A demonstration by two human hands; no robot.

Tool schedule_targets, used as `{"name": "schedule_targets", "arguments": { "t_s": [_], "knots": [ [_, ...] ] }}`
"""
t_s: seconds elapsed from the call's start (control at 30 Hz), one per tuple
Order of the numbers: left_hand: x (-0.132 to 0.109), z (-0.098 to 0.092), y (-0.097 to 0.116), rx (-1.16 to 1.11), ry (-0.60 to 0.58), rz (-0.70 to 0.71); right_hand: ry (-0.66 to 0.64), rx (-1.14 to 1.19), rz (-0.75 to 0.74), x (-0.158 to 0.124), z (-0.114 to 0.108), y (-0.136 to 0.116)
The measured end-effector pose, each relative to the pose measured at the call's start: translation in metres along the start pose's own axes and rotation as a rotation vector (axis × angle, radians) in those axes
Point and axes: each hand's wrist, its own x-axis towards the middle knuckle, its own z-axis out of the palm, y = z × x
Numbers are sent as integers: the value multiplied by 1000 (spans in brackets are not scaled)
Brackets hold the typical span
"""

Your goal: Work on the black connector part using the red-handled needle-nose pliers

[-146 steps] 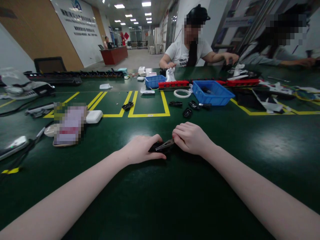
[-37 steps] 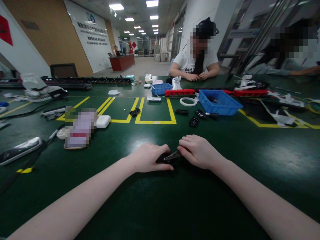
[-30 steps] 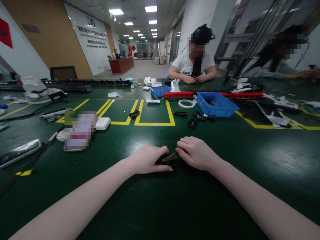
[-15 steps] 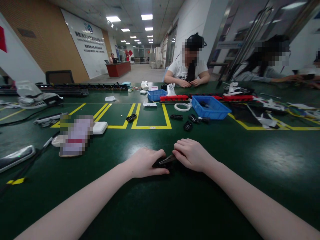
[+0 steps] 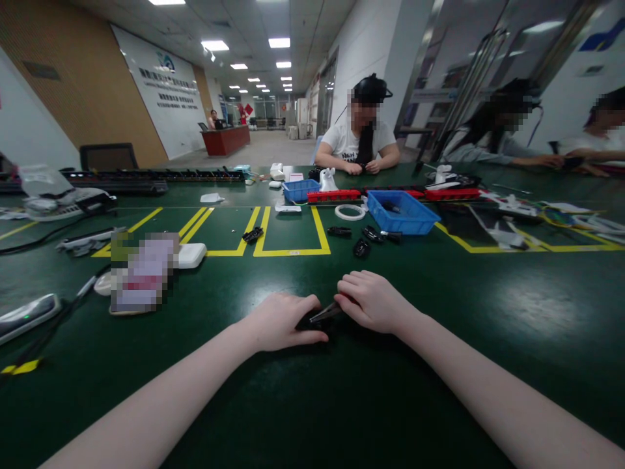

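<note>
My left hand [image 5: 280,319] rests on the green table, thumb and fingers closed round a small black part [image 5: 306,322]. Most of that part is hidden by the fingers, so its exact kind cannot be made out. From the other side my right hand [image 5: 368,301] grips needle-nose pliers [image 5: 326,312], their handles covered by the curled fingers. The slim metal jaws slant down to the left, and the tip lies against the black part. Beyond my hands lie several loose black pieces, among them a rounded one [image 5: 361,248] and a long one [image 5: 339,231].
Blue bins [image 5: 403,218] and a white ring [image 5: 349,212] sit farther back, near red rails [image 5: 334,195]. To the left are a phone [image 5: 144,273], a white case [image 5: 192,255] and cables. A person [image 5: 361,140] sits opposite; others are at the right.
The camera view has shifted slightly, so the background sits a little farther left. Both hands keep the same hold, with the plier tip still at the black part.
</note>
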Motion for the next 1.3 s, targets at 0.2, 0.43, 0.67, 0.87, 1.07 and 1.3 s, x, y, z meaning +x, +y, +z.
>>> {"name": "schedule_targets", "arguments": {
  "t_s": [0.2,0.43,0.67,0.87,1.07,1.3],
  "knots": [
    [0,1,0,30,6,10,-9,4,-17,1,2,-6],
    [0,1,0,30,9,11,7,14,-15,-1,1,-5],
    [0,1,0,2,12,3,22,29,-8,-2,2,0],
    [0,1,1,22,14,-4,52,35,14,-4,2,2],
    [0,3,-1,1,27,-3,74,38,40,-4,1,5],
    [0,2,-2,-10,20,9,49,44,11,-3,2,0]
  ]
}}
